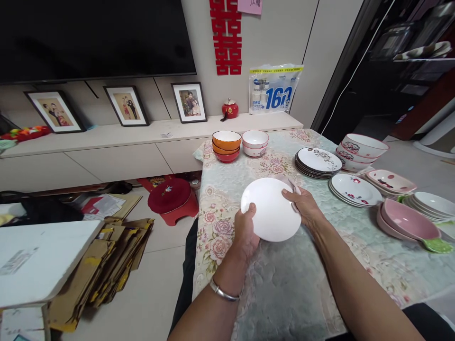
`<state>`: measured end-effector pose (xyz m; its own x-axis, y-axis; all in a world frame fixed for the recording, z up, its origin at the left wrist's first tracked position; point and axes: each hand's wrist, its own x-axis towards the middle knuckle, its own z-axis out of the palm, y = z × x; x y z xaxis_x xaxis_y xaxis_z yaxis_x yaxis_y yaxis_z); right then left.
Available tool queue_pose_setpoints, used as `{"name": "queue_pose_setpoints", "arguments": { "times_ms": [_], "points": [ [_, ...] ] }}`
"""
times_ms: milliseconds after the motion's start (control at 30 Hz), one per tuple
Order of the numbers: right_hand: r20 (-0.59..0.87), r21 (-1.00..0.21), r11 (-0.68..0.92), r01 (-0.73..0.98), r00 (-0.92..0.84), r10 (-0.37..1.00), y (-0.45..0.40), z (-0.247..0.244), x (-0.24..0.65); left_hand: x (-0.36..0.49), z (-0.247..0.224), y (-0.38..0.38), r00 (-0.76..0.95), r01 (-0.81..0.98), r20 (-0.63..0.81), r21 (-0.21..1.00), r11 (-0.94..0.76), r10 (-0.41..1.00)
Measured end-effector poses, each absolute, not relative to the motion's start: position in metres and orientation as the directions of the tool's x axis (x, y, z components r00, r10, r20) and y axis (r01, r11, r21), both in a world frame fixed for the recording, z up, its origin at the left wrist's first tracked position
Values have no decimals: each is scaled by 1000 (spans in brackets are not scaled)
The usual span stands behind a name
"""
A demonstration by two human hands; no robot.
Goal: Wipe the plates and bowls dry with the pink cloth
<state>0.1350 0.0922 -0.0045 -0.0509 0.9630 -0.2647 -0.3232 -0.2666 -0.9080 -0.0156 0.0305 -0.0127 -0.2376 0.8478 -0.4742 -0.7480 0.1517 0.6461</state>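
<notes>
A plain white plate (272, 215) is held above the table, its face turned up toward me. My left hand (247, 227) grips its left rim, thumb on top and the other fingers hidden underneath. On the opposite rim, my right hand (302, 203) is closed round a pale pinkish cloth (295, 189), which is pressed against the plate's edge. Beyond the plate stand a stack of orange and red bowls (226, 142) and a pair of white bowls with pink rims (255, 141). Dark-rimmed plates (318, 161) are piled to the right.
The floral tablecloth (220, 213) covers the table. Along its right side are flowered plates (355, 189), pink bowls (408, 220) and tall white bowls (364, 147). A red stool (174, 199) and flattened cardboard (106, 265) lie left. A low cabinet (117, 147) borders the far side.
</notes>
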Motion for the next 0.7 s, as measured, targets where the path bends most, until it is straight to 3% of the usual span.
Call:
{"name": "queue_pose_setpoints", "arguments": {
  "times_ms": [200,500,600,700],
  "points": [
    [-267,-896,-240,-374,20,963,88,-10,116,-16,-14,34,-326,-780,-507,621,76,798],
    [-290,-914,-318,-251,-140,947,90,6,145,-26,-10,39,11,-824,-396,516,232,918],
    [-287,-914,-329,-239,-195,938,89,9,148,-26,-13,39,10,-804,-412,539,253,911],
    [-287,-913,-307,-269,-111,952,90,3,141,-21,-16,38,-82,-798,-434,568,201,897]
  ]
}}
